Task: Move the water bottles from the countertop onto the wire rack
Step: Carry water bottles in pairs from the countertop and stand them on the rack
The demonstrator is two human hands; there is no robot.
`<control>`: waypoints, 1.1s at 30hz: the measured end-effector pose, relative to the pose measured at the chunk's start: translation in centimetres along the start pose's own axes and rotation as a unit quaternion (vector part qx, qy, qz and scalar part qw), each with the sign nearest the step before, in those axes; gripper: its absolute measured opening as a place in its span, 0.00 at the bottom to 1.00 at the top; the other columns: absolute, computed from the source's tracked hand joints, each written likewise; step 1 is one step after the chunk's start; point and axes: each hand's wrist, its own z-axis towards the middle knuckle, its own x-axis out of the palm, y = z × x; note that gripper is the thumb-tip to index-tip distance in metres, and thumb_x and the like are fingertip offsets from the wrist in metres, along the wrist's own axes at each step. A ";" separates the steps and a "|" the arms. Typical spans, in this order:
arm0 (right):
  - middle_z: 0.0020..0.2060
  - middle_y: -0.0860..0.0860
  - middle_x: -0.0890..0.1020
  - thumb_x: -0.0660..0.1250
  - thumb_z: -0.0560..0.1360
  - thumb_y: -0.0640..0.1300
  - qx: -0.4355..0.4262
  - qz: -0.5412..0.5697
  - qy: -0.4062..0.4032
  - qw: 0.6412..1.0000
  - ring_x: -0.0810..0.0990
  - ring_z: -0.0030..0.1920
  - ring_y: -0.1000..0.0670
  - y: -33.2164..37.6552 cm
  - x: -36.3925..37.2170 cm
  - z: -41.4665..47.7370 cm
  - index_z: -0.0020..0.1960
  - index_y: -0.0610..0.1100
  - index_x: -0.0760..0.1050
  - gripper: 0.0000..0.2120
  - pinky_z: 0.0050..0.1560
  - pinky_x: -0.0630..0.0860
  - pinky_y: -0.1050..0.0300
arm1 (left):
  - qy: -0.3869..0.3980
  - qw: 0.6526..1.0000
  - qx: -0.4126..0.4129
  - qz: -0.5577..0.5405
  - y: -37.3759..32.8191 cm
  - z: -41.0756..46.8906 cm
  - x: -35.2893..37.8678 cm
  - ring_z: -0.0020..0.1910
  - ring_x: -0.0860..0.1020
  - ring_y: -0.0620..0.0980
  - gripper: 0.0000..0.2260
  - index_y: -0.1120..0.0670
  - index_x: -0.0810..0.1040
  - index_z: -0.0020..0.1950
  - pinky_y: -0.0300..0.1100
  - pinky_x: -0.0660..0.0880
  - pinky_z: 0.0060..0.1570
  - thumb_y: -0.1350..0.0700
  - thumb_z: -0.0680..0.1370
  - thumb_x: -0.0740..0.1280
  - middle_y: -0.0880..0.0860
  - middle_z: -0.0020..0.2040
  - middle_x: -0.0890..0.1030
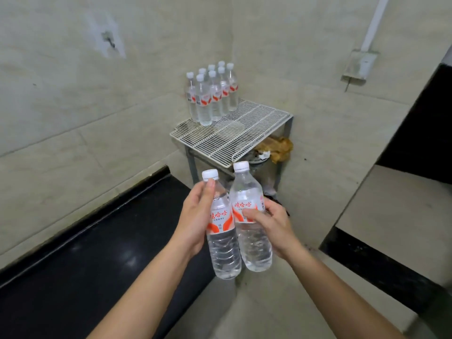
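Both hands carry upright bottles, left hand [195, 216] one [223, 241], right hand [271, 226] another [252, 231]; set them flat on the rack [234, 135] beside the cluster [211, 94].

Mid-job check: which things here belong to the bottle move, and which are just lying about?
Job:
left hand with its bottle
right hand with its bottle
wire rack
racked bottles
countertop

Lying about:
brown litter under the rack
wall bracket
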 end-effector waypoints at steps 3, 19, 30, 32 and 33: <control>0.49 0.47 0.88 0.79 0.71 0.46 -0.036 0.016 -0.007 0.999 0.88 0.50 0.46 2.3 -3.2 1.8 0.54 0.47 0.83 0.13 0.53 0.82 0.46 | 0.017 1.000 0.003 -0.005 -0.6 2.0 4.0 0.53 0.84 0.60 0.16 0.57 0.78 0.60 0.55 0.81 0.55 0.46 0.81 0.65 0.61 0.55 0.85; 0.54 0.46 0.86 0.80 0.66 0.46 -0.153 -0.023 -0.025 0.988 0.87 0.53 0.50 7.8 -13.0 24.6 0.56 0.55 0.83 0.20 0.48 0.82 0.58 | 0.053 0.989 0.139 -0.001 -2.8 25.1 15.5 0.52 0.84 0.56 0.16 0.57 0.76 0.60 0.50 0.82 0.49 0.47 0.79 0.65 0.54 0.50 0.84; 0.59 0.59 0.84 0.80 0.70 0.45 -0.174 -0.145 -0.009 0.974 0.82 0.59 0.60 11.1 -14.5 43.7 0.65 0.58 0.75 0.27 0.61 0.78 0.60 | -0.013 0.974 0.211 0.076 -5.0 43.6 16.2 0.65 0.79 0.51 0.21 0.40 0.77 0.64 0.61 0.73 0.66 0.32 0.76 0.64 0.48 0.63 0.82; 0.61 0.61 0.82 0.79 0.71 0.47 -0.166 -0.176 0.023 0.970 0.80 0.61 0.62 11.3 -13.9 46.4 0.67 0.60 0.73 0.28 0.62 0.77 0.63 | -0.044 0.969 0.226 0.094 -4.8 45.9 15.3 0.67 0.77 0.52 0.19 0.38 0.75 0.66 0.61 0.72 0.67 0.33 0.78 0.61 0.48 0.64 0.80; 0.62 0.60 0.81 0.79 0.71 0.48 -0.162 -0.182 0.041 0.969 0.80 0.62 0.61 11.2 -13.5 47.7 0.68 0.60 0.73 0.28 0.62 0.77 0.61 | -0.065 0.965 0.230 0.106 -4.6 46.8 14.7 0.67 0.76 0.53 0.16 0.35 0.74 0.64 0.61 0.72 0.67 0.33 0.79 0.60 0.48 0.64 0.79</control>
